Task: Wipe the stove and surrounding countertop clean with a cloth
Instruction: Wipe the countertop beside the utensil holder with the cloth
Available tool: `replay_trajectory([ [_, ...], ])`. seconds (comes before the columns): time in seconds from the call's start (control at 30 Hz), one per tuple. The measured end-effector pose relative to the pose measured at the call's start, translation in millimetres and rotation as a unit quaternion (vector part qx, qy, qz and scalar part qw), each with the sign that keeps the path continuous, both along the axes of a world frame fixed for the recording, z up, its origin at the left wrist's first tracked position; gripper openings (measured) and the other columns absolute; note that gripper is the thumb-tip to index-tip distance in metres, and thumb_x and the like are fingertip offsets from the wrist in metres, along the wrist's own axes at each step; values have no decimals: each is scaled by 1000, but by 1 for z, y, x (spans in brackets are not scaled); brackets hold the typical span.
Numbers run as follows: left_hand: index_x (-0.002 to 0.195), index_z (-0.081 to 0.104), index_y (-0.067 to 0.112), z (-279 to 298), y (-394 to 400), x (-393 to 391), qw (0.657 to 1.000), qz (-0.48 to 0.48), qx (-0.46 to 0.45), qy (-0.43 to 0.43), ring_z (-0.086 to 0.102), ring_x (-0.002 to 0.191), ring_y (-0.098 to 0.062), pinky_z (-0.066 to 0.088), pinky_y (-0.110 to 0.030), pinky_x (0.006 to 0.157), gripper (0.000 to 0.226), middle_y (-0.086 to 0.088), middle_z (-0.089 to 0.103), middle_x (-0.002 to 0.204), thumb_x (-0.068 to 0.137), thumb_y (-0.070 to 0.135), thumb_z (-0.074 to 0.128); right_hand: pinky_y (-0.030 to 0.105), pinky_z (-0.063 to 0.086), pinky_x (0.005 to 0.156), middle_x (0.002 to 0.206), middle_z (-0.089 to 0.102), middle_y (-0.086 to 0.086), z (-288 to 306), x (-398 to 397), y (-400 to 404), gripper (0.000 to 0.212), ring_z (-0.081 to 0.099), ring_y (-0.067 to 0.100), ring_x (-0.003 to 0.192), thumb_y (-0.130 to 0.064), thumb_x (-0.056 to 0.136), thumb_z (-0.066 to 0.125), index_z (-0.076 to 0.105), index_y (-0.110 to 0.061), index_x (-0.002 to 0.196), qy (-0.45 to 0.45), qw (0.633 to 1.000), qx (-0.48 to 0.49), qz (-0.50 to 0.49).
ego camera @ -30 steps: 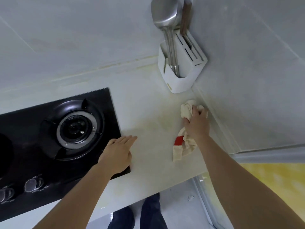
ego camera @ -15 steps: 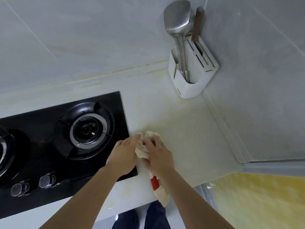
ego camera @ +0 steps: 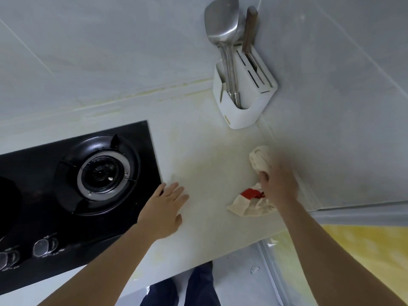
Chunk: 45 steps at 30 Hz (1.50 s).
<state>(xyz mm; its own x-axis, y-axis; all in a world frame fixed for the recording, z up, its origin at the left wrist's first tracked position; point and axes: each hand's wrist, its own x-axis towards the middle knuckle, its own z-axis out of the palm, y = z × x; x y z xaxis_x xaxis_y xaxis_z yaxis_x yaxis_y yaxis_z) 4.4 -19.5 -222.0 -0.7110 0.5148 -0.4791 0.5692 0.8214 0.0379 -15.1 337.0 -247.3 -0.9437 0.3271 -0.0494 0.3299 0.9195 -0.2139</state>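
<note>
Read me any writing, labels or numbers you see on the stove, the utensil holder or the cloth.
No text can be read.
Stove: white marks by the knobs, too blurred to read.
Utensil holder: small tan tag near the base, too small to read.
Cloth: a red patch, no visible lettering.

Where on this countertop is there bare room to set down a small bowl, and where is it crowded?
Bare: the countertop between stove, utensil holder and cloth, and the strip behind the stove along the wall. Crowded: the right corner, with holder, cloth and right hand; the left hand rests at the stove's edge.
</note>
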Motion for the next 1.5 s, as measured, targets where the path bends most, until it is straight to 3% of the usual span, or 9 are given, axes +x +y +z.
replay_trajectory([
  [0.2, 164, -10, 15, -9, 19, 13, 997, -38, -42, -51, -14, 158, -26, -7, -45, 128, 87, -11, -15, 171, 101, 65, 25, 52, 50, 98, 153, 35, 20, -25, -2, -13, 66, 44, 43, 132, -22, 92, 71, 44, -23, 153, 82, 992, -87, -30],
  [0.37, 162, -12, 11, -8, 25, 14, 996, -33, -57, -59, -16, 157, -29, -7, -47, 128, 93, -14, -17, 170, 100, 64, 32, 47, 41, 105, 159, 26, 20, -20, -36, -52, 62, 38, 42, 132, -30, 97, 63, 43, -25, 155, 26, 991, -109, -68],
  [0.57, 162, -14, 11, -12, 26, 23, 997, -8, -51, -60, -19, 157, -31, -7, -48, 128, 96, -15, -19, 169, 98, 57, 42, 43, 50, 97, 155, 34, 13, -11, -36, -166, 62, 46, 36, 120, -31, 89, 69, 50, -30, 147, -7, 978, -125, 166],
  [0.7, 161, 19, 11, -13, 26, 24, 998, -12, -48, -43, 2, 158, -32, -5, -50, 128, 84, -12, 22, 168, 95, 55, 47, 40, 55, 87, 140, 38, 4, -1, -31, -225, 53, 47, 29, 116, -27, 87, 73, 54, -29, 137, -38, 950, -124, 283],
  [0.8, 162, 16, 12, -14, 26, 28, 998, -6, -50, -33, -1, 158, -31, -5, -50, 128, 83, -10, 19, 169, 97, 56, 45, 40, 54, 82, 142, 38, 2, 1, -33, -222, 55, 47, 28, 116, -32, 87, 71, 52, -31, 139, -48, 946, -92, 308],
  [0.97, 163, -12, 19, -8, 19, 19, 997, -13, -33, -66, -19, 157, -23, -7, -46, 128, 99, -7, -20, 170, 94, 62, 44, 39, 54, 76, 147, 38, 0, 4, -34, -163, 57, 49, 28, 117, -40, 88, 65, 48, -38, 142, -48, 972, -47, 224],
  [1.17, 164, -9, 20, -7, 18, 13, 996, -11, -19, -83, -17, 157, -19, -6, -45, 128, 99, -4, -18, 170, 92, 64, 42, 43, 53, 84, 139, 38, 6, 2, -29, -64, 57, 55, 34, 114, -45, 92, 66, 49, -33, 144, -35, 997, -68, 22],
  [1.37, 164, -4, 21, 1, -10, 5, 992, 41, 100, -60, -9, 158, -9, -5, -36, 129, 72, 6, -15, 168, 102, 35, 31, 42, 51, 88, 146, 36, 7, 0, -58, -100, 54, 53, 33, 117, -35, 95, 67, 47, -32, 146, -23, 996, -86, 30],
  [1.5, 159, 35, 15, 25, -36, 5, 923, 214, 312, 71, 26, 154, -15, 24, -39, 126, 55, 1, 31, 167, 106, 26, 30, 41, 52, 88, 145, 40, 0, -3, -76, -162, 52, 49, 29, 119, -32, 90, 67, 55, -37, 140, -23, 984, -118, 132],
])
